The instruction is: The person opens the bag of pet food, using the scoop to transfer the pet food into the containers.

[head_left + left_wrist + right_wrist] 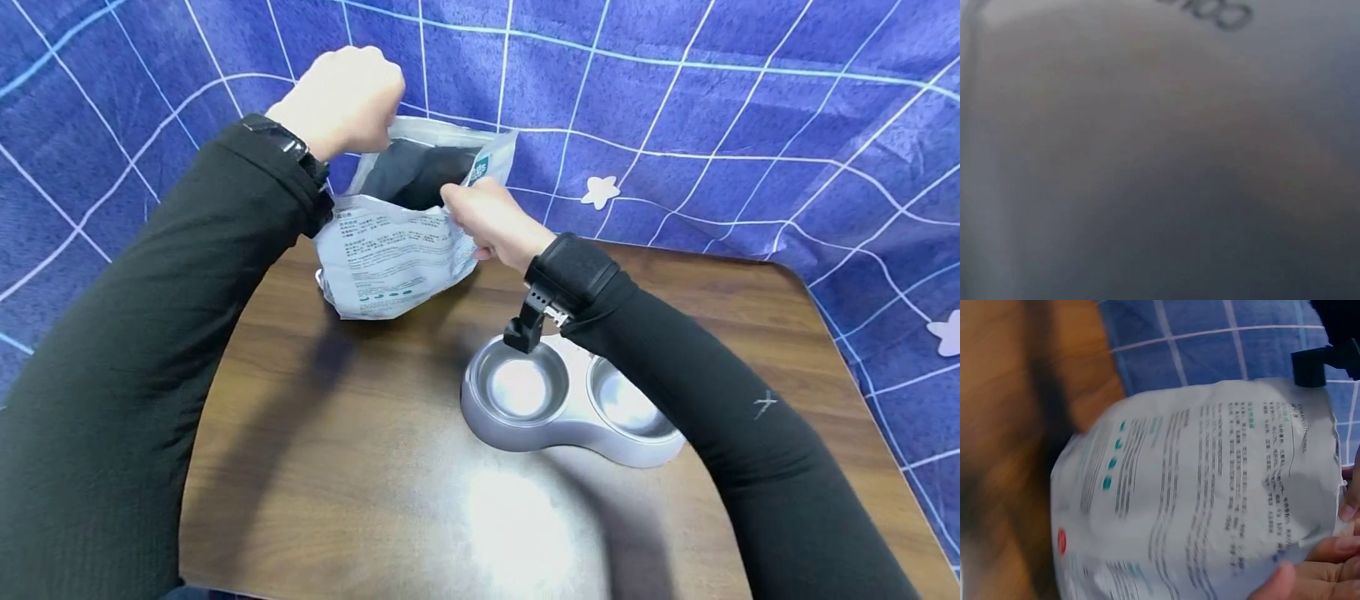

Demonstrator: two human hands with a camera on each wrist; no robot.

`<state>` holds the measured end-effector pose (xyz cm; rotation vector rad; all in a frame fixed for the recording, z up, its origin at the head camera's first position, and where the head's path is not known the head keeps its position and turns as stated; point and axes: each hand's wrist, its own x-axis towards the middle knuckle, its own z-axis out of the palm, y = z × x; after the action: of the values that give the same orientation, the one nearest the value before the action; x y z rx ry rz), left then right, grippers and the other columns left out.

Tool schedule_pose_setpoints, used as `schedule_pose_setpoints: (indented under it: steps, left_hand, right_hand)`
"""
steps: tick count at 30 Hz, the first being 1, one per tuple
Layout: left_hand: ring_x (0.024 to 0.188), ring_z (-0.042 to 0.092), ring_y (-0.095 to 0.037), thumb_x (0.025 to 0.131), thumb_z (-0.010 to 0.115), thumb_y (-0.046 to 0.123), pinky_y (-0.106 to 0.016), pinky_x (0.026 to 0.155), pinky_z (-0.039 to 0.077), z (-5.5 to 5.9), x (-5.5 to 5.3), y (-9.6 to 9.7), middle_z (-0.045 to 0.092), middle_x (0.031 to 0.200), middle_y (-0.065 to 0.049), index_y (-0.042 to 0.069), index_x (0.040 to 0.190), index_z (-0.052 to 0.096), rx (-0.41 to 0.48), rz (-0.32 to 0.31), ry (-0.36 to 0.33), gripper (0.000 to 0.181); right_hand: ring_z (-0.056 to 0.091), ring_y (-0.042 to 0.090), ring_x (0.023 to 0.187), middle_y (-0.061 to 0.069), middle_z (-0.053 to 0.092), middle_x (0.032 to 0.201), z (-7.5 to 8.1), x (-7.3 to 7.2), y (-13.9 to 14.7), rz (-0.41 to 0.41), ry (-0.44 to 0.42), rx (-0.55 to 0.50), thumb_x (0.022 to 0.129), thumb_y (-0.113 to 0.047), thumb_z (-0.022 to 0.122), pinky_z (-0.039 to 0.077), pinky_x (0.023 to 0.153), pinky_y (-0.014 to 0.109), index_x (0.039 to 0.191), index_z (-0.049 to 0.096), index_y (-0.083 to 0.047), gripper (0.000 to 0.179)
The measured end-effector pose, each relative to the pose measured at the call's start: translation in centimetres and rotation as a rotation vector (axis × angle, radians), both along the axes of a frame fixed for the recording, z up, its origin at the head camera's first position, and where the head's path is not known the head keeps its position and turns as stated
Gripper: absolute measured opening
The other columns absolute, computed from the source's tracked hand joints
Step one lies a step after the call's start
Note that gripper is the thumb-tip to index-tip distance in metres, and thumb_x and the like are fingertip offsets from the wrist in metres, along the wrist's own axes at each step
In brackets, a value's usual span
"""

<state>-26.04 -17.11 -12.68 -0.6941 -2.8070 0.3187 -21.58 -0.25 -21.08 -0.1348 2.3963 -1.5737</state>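
Near the bag (397, 258), a double bowl (576, 417)

My bare left hand (348, 98) and bare right hand (497, 218) show beyond long black fabric sleeves (712, 400) — the right one bearing a small white cross-shaped mark (766, 404). Wide black straps (576, 271) circle my wrists — the right with an angular black bracket (527, 323).

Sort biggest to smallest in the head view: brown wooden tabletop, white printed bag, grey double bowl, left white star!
1. Tabletop
2. Bag and bowl: too alike to rank, bowl partly hidden
3. Left star
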Motion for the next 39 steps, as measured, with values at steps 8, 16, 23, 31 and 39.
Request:
schedule_pose_setpoints:
  steps: [8, 16, 23, 31, 39]
  left_hand:
    - [0.069, 0.047, -0.035, 0.077, 0.054, 0.003, -0.053, 0.065, 0.047, 0.7, -0.9, -1.0, 0.047, 0.069, -0.015, -0.003, 0.069, 0.051, 0.037, 0.046, -0.018, 0.01]
    - [0.075, 0.052, -0.042, 0.073, 0.053, 0.004, -0.06, 0.071, 0.045, 0.7, -2.0, -1.5, 0.052, 0.077, -0.021, -0.003, 0.069, 0.051, 0.034, 0.072, -0.013, 0.008]
    - [0.077, 0.053, -0.044, 0.076, 0.052, 0.003, -0.06, 0.074, 0.046, 0.8, -1.6, -1.8, 0.055, 0.078, -0.024, -0.006, 0.073, 0.055, 0.05, 0.061, 0.012, 0.01]
    - [0.077, 0.056, -0.042, 0.085, 0.047, -0.002, -0.056, 0.074, 0.046, 1.0, -0.1, -1.4, 0.061, 0.085, -0.028, -0.012, 0.083, 0.063, 0.124, -0.031, -0.018, 0.019]
    - [0.066, 0.063, -0.027, 0.094, 0.056, 0.005, -0.033, 0.065, 0.049, 0.4, 0.4, -1.7, 0.067, 0.088, -0.026, -0.011, 0.093, 0.068, 0.219, -0.096, -0.119, 0.021]
  right_hand:
    - [0.023, 0.009, 0.038, -0.006, 0.024, 0.05, 1.0, 0.5, 1.7, 0.106, 0.009, 0.234, 0.088, -0.022, 0.046, 0.047, 0.047, 0.033, 0.059, 0.032, -0.015, 0.034]
    - [0.025, 0.008, 0.047, -0.006, 0.024, 0.054, 0.0, 1.8, 3.1, 0.128, -0.036, 0.277, 0.088, -0.023, 0.049, 0.046, 0.045, 0.03, 0.062, 0.028, -0.017, 0.034]
    - [0.023, 0.008, 0.047, -0.005, 0.023, 0.058, -0.2, 2.5, 3.5, 0.127, -0.07, 0.255, 0.09, -0.023, 0.047, 0.046, 0.046, 0.031, 0.068, 0.03, -0.017, 0.027]
    - [0.02, 0.009, 0.046, -0.007, 0.019, 0.052, -0.1, 2.5, 3.8, 0.16, -0.091, 0.151, 0.084, -0.016, 0.04, 0.043, 0.047, 0.034, 0.059, 0.031, -0.014, 0.026]
    - [0.018, 0.008, 0.045, -0.007, 0.019, 0.051, -0.7, 2.3, 4.2, 0.196, -0.138, 0.067, 0.079, -0.015, 0.037, 0.041, 0.049, 0.035, 0.064, 0.039, -0.008, 0.017]
